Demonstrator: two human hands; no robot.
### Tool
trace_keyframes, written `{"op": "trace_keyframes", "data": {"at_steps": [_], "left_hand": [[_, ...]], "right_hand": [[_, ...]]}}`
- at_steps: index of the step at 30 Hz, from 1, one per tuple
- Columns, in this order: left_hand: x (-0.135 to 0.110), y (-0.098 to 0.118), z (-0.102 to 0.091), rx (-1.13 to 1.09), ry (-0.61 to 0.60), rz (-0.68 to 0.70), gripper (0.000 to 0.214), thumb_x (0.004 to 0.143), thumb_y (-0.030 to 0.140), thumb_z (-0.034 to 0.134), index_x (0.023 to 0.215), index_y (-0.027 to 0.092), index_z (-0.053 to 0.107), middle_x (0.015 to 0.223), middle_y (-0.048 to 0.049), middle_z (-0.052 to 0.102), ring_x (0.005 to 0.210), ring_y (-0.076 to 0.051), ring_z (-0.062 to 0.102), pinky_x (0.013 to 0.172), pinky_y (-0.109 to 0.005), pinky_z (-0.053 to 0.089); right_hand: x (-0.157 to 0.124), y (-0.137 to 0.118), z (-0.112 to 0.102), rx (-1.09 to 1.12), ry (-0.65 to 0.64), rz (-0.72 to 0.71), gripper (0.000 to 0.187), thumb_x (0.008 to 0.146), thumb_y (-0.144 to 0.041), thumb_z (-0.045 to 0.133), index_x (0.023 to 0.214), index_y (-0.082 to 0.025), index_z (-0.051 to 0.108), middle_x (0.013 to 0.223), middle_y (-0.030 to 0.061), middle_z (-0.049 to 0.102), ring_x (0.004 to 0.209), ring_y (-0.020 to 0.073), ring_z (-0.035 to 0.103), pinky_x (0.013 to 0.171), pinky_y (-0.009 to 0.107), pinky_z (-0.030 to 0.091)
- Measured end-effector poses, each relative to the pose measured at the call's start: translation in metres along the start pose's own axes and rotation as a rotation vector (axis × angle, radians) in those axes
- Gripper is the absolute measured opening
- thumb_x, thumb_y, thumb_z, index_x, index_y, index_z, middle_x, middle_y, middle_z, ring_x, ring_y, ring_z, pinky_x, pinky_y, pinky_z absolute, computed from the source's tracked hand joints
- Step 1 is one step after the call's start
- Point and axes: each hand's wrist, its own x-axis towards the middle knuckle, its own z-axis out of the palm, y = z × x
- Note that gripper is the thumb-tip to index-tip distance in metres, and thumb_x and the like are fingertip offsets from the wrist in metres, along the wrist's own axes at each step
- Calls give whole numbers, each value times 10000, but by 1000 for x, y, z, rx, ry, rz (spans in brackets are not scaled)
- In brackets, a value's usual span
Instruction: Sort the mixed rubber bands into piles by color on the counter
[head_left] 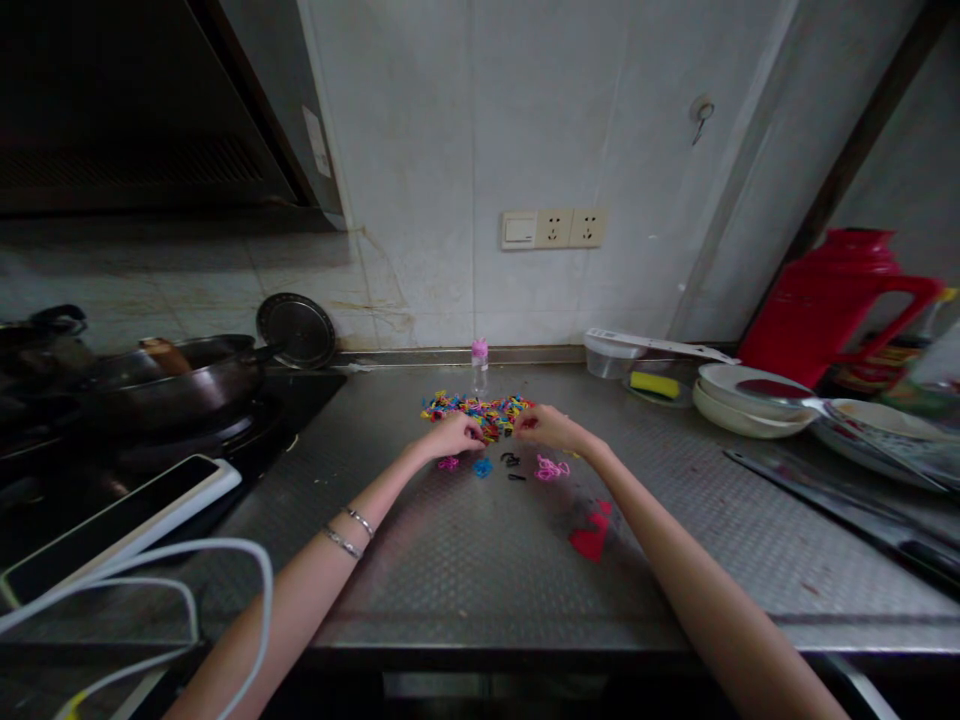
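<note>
A heap of small multicoloured rubber bands [457,403] lies on the metal countertop. My left hand [452,437], with two bracelets on its wrist, is at the heap's near left edge, its fingers curled together. At the right edge my right hand [553,429] has its fingers pinched; what either hand holds is too small to make out. Nearer to me lie separate little clusters: magenta bands [448,463], blue bands [482,467], black bands [510,460] and light pink bands [551,468]. Behind the heap stands a small clear bottle [480,372] with a pink cap.
A clear bag with red print [591,540] lies by my right forearm. Stacked bowls [750,410], a knife [840,505], a yellow sponge [654,385] and a red thermos [832,300] are rightward. A pan [202,385] sits on the stove; a white cable [262,570] loops at left.
</note>
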Motion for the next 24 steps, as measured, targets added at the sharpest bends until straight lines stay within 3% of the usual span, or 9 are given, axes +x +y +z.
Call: {"op": "trace_keyframes", "data": {"at_steps": [7,12,19,24], "left_hand": [[4,-4,15,29,58,-46,191,662,201,535,752,126,686,670,-33,653,574,-116,531,549,-203,350],[4,-1,11,-2,73,-37,202,659,178,512,732,114,689,666,-43,655,584,-121,536,566,-208,362],[-7,5,-26,-137,137,-49,205,684,232,523,711,96,674,594,-30,616,519,-101,492,526,-203,352],[-37,-13,-64,-138,101,-107,195,658,251,553,709,107,675,616,-28,627,555,-103,501,552,-201,353]], "right_hand": [[2,2,4,-88,162,12,181,687,-190,496,732,-147,666,727,16,643,659,113,538,592,180,365],[5,10,9,-121,187,-32,193,686,-152,484,755,-144,664,791,43,656,726,137,565,649,194,385],[8,15,20,-256,128,-121,215,739,-144,464,806,-162,667,848,63,656,843,166,561,795,248,384],[6,14,25,-314,92,-123,236,786,-192,460,922,-164,650,922,86,613,903,172,521,822,267,378]]}}
